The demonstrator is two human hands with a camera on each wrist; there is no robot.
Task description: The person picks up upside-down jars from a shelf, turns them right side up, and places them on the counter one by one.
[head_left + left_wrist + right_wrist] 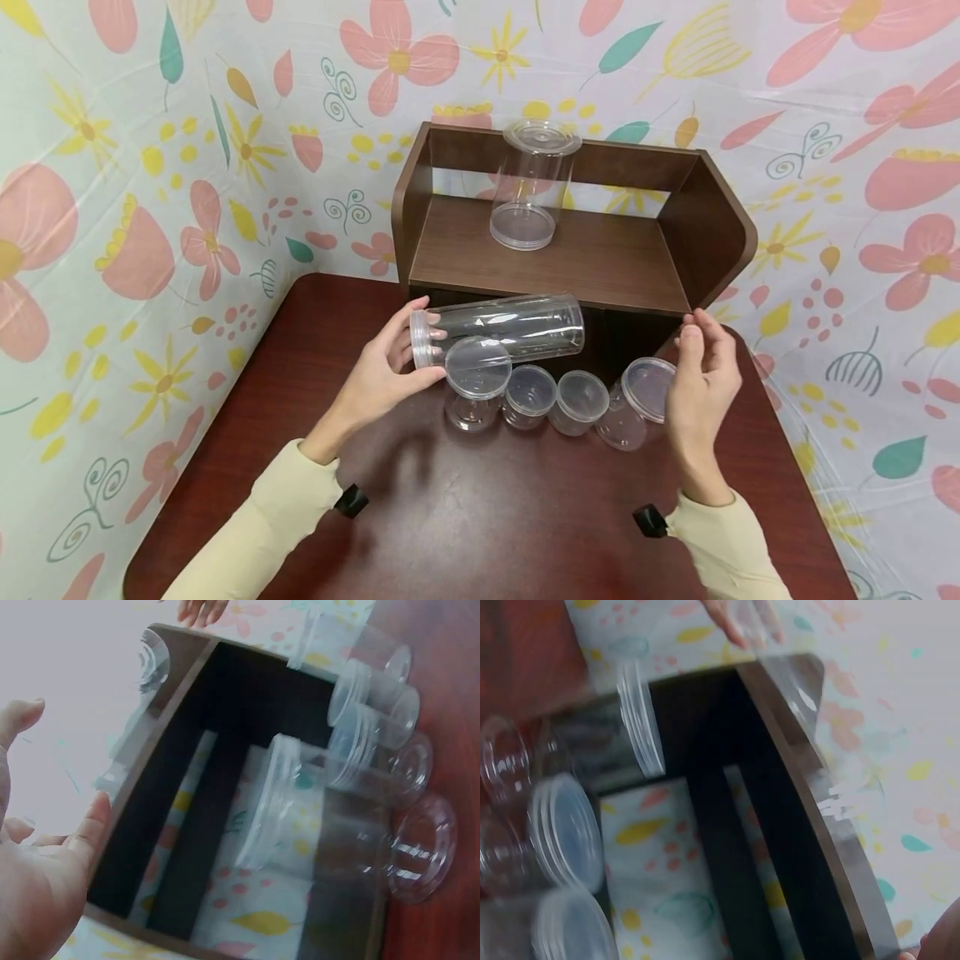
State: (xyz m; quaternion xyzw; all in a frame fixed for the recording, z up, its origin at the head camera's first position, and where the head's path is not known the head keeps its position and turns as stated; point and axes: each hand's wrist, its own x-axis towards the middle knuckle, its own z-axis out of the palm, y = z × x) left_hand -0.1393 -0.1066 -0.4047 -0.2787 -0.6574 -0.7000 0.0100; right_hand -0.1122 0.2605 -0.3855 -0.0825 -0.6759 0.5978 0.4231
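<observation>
A tall clear plastic jar lies sideways in the air in front of the shelf, with my left hand gripping its lidded end. In the left wrist view, glare washes out most of this jar beside my left hand. My right hand is raised near the shelf's front right corner, fingers loosely bent and nothing seen in them. Just left of that hand, a clear jar leans on the table. Wide-lidded and small jars stand in a row below the held jar.
A brown two-level shelf stands at the back of the dark red table. On its upper board is a large clear jar with a flared lid. Its lower compartment is dark inside. Patterned cloth hangs behind and at both sides.
</observation>
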